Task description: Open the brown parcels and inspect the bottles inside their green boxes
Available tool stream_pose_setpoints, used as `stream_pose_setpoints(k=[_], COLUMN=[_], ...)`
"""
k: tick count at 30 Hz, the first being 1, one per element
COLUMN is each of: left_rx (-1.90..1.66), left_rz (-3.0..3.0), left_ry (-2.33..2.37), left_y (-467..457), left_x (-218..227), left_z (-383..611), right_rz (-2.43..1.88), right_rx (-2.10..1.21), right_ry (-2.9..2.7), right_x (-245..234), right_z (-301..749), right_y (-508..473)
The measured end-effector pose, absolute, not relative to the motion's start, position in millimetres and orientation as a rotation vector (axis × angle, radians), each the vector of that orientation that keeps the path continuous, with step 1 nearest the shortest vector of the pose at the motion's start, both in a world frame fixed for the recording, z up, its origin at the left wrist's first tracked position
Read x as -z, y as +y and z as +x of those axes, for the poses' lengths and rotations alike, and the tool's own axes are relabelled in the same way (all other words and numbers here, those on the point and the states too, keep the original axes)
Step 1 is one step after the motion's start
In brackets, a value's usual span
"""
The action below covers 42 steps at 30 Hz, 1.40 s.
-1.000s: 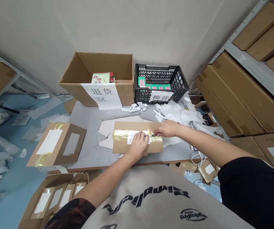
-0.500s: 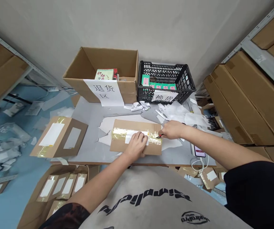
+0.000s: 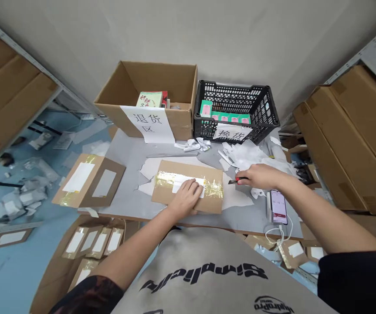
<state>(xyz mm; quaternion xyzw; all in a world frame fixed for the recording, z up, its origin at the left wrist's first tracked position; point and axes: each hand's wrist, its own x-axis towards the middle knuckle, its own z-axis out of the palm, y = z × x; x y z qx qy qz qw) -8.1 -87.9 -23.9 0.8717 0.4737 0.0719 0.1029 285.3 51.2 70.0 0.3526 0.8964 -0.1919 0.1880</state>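
A flat brown cardboard parcel (image 3: 188, 174) with clear tape and a white label lies on the grey table (image 3: 125, 196). My left hand (image 3: 186, 198) rests flat on the parcel's near edge, fingers over the label. My right hand (image 3: 259, 175) is closed round a small red-handled cutter (image 3: 235, 180), whose blade points left. The blade sits just off the parcel's right end, clear of the cardboard.
An open carton (image 3: 174, 124) with a paper sign and a black crate (image 3: 266, 120) stand at the table's back. Torn white paper (image 3: 246, 152) lies right of the parcel, a phone (image 3: 278, 206) on a cable near the right edge. More taped parcels (image 3: 89, 181) sit at left.
My right hand has drawn the cutter to the right along the tape and off the parcel's end. The left hand stays pressed on the parcel. The view has shifted left.
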Motion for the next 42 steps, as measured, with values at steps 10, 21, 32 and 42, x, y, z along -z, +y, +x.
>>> stream_pose_setpoints(k=[10, 21, 32, 42], left_rx=[-0.23, -0.407, -0.546, -0.559], left_rz=[2.583, 2.608, 2.7, 2.683], left_ry=[1.517, 1.533, 1.503, 1.475], left_y=[-101.0, -103.5, -116.0, -117.8], left_x=[12.5, 33.2, 31.1, 33.7], left_z=[-35.2, -58.0, -66.9, -68.7], right_rz=[1.307, 1.141, 0.771, 0.671], right_rx=[0.561, 1.083, 0.951, 0.309], right_ry=[2.62, 2.601, 2.495, 2.479], right_x=[-14.0, -28.9, -32.3, -32.1], right_z=[197.3, 61.8, 10.9, 7.5], right_y=[23.8, 37.7, 37.8, 25.0])
